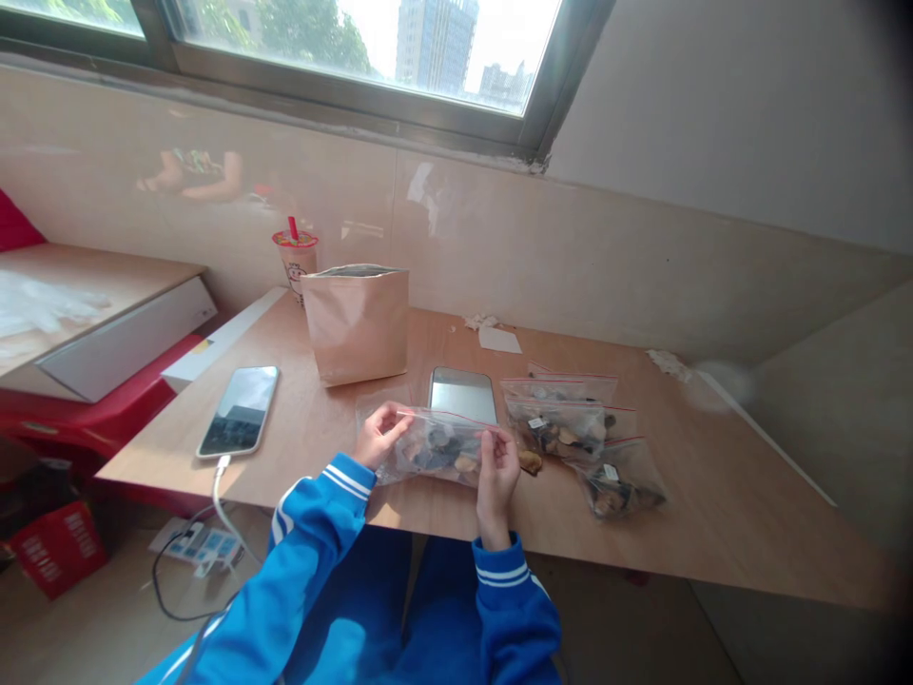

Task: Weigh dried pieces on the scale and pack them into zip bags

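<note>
Near the table's front edge, a clear zip bag (440,451) with dark and tan pieces inside is held between both hands. My left hand (383,434) pinches its upper left corner, and my right hand (498,468) grips the upper right end, thumb up. Under and left of it shows more clear plastic. Directly behind stands a silver, flat device (462,394), partly covered by the bag. To the right lie several filled zip bags, among them one with a small white label (560,430) and another closer to the front (617,485).
An open brown paper pouch (358,328) stands behind my left hand, beside a drink cup (295,262) with a red straw. At the left of the wooden table (713,495) lies a phone (240,411) with a white cable. Paper scraps (499,340) lie near the wall.
</note>
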Available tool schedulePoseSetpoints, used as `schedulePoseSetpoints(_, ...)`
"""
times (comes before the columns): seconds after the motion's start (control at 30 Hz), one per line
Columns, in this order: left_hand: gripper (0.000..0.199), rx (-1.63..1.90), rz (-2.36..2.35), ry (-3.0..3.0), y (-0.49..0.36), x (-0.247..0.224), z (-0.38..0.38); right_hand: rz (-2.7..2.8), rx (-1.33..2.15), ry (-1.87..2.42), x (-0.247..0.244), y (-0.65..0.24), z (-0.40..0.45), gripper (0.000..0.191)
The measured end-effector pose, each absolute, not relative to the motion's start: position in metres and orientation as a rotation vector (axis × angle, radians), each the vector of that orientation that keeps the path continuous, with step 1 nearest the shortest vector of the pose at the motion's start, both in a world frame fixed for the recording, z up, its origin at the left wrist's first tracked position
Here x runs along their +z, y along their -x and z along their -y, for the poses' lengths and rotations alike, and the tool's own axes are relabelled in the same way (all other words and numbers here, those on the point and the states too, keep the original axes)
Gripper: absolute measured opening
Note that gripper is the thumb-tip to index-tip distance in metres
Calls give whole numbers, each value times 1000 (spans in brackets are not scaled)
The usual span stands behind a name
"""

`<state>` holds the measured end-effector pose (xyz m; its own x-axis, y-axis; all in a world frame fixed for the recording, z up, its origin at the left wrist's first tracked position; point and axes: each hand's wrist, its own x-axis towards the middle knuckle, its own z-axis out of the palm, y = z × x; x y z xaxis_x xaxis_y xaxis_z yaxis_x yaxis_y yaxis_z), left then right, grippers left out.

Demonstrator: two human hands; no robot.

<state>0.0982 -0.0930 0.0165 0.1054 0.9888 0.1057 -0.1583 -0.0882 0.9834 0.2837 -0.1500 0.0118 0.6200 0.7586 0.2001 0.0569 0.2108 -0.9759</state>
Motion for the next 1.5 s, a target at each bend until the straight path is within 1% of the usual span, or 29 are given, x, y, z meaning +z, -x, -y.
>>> schedulePoseSetpoints(0.4,31,1359,-1069,-1291,-95,26,95,769,575,1263,10,-287,151,33)
schedulePoseSetpoints(0.63,42,1203,-941,-1260,-95,23,97,776,694,1182,13,-286,153,29)
schedulePoseSetpoints(0.8,37,1182,-950,-1261,-97,23,100,843,774,1157,18,-282,153,32)
schedulePoseSetpoints(0.93,33,1210,-963,-1265,-98,23,101,928,733,1205,20,-281,152,25)
schedulePoseSetpoints(1.23,26,1245,-1033,-1376,-96,31,103,911,654,1213,18,-283,154,22)
schedulePoseSetpoints(1.5,34,1191,-1000,-1354,-98,30,102,921,659,1226,22,-282,156,22)
